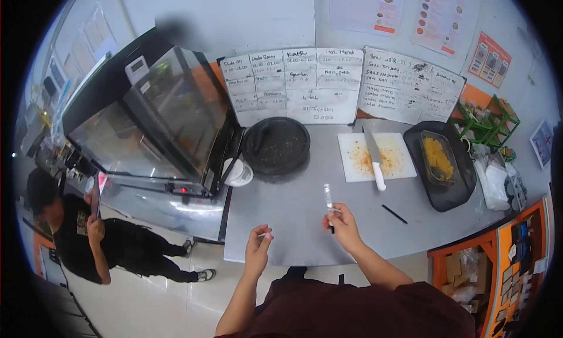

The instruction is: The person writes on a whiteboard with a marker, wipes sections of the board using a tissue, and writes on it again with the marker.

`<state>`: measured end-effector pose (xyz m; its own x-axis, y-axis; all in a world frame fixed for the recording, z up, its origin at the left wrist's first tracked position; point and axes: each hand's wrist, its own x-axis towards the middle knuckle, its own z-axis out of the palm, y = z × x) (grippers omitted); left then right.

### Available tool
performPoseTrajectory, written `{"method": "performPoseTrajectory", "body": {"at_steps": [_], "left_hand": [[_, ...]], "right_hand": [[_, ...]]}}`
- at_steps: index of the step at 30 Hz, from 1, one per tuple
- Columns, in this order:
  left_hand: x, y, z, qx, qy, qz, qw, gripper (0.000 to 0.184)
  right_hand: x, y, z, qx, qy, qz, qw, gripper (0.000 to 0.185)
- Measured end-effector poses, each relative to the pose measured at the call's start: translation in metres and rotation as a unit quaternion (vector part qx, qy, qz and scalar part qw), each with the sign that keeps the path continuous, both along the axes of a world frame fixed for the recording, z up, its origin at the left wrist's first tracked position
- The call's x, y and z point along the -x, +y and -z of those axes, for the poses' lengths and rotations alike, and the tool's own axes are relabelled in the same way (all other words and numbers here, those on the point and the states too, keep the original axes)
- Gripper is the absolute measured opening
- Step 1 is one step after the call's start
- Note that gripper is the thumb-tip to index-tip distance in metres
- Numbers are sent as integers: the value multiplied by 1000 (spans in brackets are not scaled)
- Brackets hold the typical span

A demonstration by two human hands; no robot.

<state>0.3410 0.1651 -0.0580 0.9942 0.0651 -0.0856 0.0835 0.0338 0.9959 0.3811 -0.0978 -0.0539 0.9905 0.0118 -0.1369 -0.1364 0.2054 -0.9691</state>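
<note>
My right hand (344,225) is closed on a small, thin, pale strip-like item (328,198) with a dark lower end, held upright above the metal table (293,218). To its left, my left hand (258,247) is raised at the table's front edge, fingers curled and apart, with nothing visible in it. Beyond my right hand lies a white cutting board (355,156) with orange crumbs, and a white-handled knife (373,156) rests across it. A black pen-like stick (394,214) lies on the table to the right.
A stone mortar (278,156) stands beside a glass display case (152,127) and a white tub (239,172). At the right, a black tray (463,191) holds a container of yellow food (437,159). Whiteboards (296,97) lean behind. Another person (76,238) stands at left.
</note>
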Motion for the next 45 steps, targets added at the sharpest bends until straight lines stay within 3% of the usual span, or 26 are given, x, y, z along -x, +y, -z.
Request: {"method": "performPoseTrajectory", "body": {"at_steps": [4,7,8,10,11,12,14,15,18,19,20,22,23,24,25,26,27,29,32,38,41,45], "left_hand": [[45,-22,6,57,62,29,996,44],[86,-43,13,81,108,96,986,44],[94,-46,13,85,113,124,982,45],[97,-38,8,-55,115,143,981,45],[95,-34,7,-124,114,152,974,47],[91,-33,10,-148,105,171,968,47],[81,-39,18,-195,86,209,954,49],[75,-43,24,-209,67,210,953,50],[28,-38,-1,-120,72,186,973,54],[8,-35,-20,-114,46,188,974,56],[-8,-28,-19,-24,81,233,969,56],[-43,-10,-12,154,151,320,923,55],[-52,-3,-8,188,130,310,923,55],[-54,6,1,220,112,300,921,54],[-59,18,11,250,93,291,919,54],[-63,34,19,268,101,253,924,54],[-65,52,28,286,113,215,927,54],[-78,88,47,178,110,148,967,55],[-98,130,61,166,126,70,975,57],[-131,145,74,209,141,14,968,52],[-135,135,56,103,100,46,989,51],[-128,124,40,112,54,75,989,48]], "right_hand": [[55,22,15,-46,9,-108,993,25],[96,52,30,-105,-54,-128,985,34],[102,57,34,-65,-83,-122,987,30],[106,66,36,18,-138,-108,984,25],[104,73,31,-96,-13,-69,993,17],[96,74,30,-199,40,-77,976,17],[73,76,20,-394,141,-89,904,16],[62,88,9,-367,184,-24,911,14],[4,92,-6,-456,204,-84,862,9],[-19,96,-20,-431,168,-128,877,6],[-44,98,-36,-401,133,-172,890,5],[-131,84,-69,-476,77,-41,875,7],[-173,68,-126,-580,81,-16,811,12],[-222,56,-154,-420,-44,87,902,20],[-289,18,-154,-324,-193,-21,926,23],[-332,6,-185,70,-257,131,955,20],[-382,-10,-199,344,-256,184,884,24],[-469,-44,-197,616,-375,228,653,30],[-507,-50,-225,759,-278,152,569,23],[-521,-56,-246,795,-242,-4,556,19],[-504,-54,-262,799,-215,-18,562,18],[-445,-38,-316,798,-304,-13,521,16]]}}
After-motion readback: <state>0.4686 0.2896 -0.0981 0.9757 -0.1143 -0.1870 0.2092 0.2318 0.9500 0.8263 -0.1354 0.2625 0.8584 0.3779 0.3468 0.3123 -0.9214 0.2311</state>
